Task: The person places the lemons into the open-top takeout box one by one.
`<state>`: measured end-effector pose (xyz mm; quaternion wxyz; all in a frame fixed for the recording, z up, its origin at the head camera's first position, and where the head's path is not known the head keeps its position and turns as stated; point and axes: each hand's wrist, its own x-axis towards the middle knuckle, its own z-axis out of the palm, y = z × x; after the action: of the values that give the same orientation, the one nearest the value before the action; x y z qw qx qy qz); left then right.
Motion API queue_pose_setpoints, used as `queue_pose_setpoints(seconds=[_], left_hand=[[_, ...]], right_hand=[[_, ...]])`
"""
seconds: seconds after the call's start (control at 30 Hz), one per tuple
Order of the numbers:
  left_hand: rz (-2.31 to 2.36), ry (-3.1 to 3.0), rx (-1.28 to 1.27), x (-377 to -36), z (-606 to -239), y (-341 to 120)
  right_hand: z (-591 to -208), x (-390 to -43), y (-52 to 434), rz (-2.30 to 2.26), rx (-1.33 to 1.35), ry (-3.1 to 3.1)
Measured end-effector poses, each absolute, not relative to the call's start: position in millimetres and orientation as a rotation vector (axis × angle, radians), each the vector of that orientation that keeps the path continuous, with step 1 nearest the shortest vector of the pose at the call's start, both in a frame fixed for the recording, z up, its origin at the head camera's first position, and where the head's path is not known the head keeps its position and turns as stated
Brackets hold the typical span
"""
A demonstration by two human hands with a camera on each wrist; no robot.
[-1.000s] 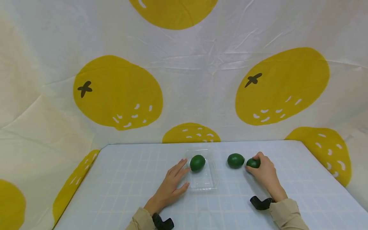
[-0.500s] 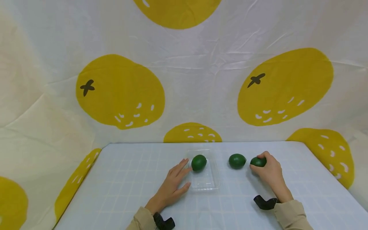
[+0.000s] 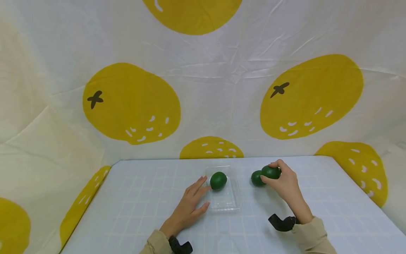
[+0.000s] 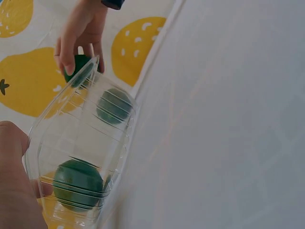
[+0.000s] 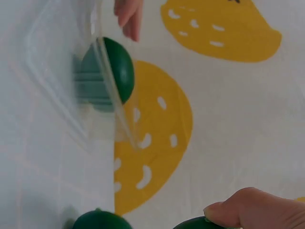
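Observation:
A clear plastic container (image 3: 223, 201) sits on the table with one green lime (image 3: 218, 181) in its far part. My left hand (image 3: 185, 209) rests at the container's left side, fingers straight, fingertips at its rim. Between thumb and fingers, my right hand (image 3: 287, 184) pinches a second lime (image 3: 271, 172), held above the tabletop to the right of the container. It partly hides a third lime (image 3: 256, 179) lying on the table. Through the container wall in the left wrist view, the contained lime (image 4: 77, 185) and the table lime (image 4: 114, 106) show.
The table (image 3: 142, 197) has a pale checked cover. Behind it hangs a white cloth (image 3: 219, 91) printed with large yellow fruit. Black wrist straps (image 3: 180, 245) and beige sleeves (image 3: 314, 234) are on both arms.
My right hand has lifted its lime off the table and carried it left, until it overlaps the third lime in view. The left hand and the container stay in place.

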<state>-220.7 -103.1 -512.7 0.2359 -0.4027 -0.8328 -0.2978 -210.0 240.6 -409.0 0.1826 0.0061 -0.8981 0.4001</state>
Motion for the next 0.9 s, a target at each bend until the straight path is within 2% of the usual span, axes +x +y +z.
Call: queue_pose_setpoints(seconds=[0.27, 0.9], left_hand=[[-0.823, -2.295, -1.103, -219.5, -512.2, -103.2], [-0.794, -2.298, -1.102, -220.9, -511.3, -104.3]], right_hand=[[-398.1, -213.9, 197.8, 1.219, 0.117, -2.511], [-414.1, -208.3, 130.7, 1.391, 0.429, -2.431]])
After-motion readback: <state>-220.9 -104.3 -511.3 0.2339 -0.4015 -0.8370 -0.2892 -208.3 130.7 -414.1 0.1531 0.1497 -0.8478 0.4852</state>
